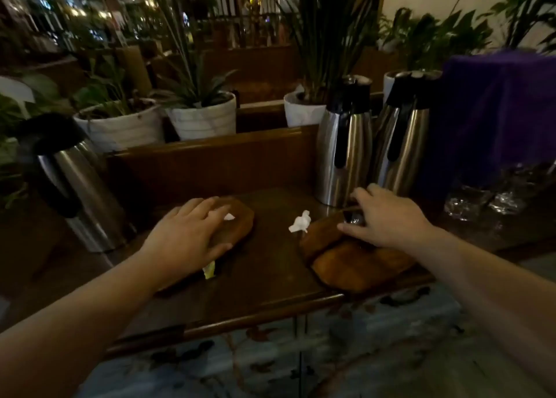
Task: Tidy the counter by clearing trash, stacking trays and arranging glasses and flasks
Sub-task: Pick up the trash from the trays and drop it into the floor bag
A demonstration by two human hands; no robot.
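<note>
On the dark wooden counter (270,277) my left hand (186,235) lies flat on an oval wooden tray (240,220), fingers spread, with a small white scrap (229,216) by the fingertips and a yellow-green scrap (210,269) under the wrist. My right hand (388,217) closes around a small dark glass (355,217) standing on two overlapping wooden trays (355,265). A crumpled white tissue (300,221) lies between the trays. Two steel flasks (346,145) (403,139) stand behind my right hand, and a third flask (75,181) stands at the left.
White plant pots (204,118) line the ledge behind the counter's raised back. A purple cloth (496,112) covers something at the right, with clear glassware (481,199) below it. The counter's front edge (240,322) drops to a patterned floor.
</note>
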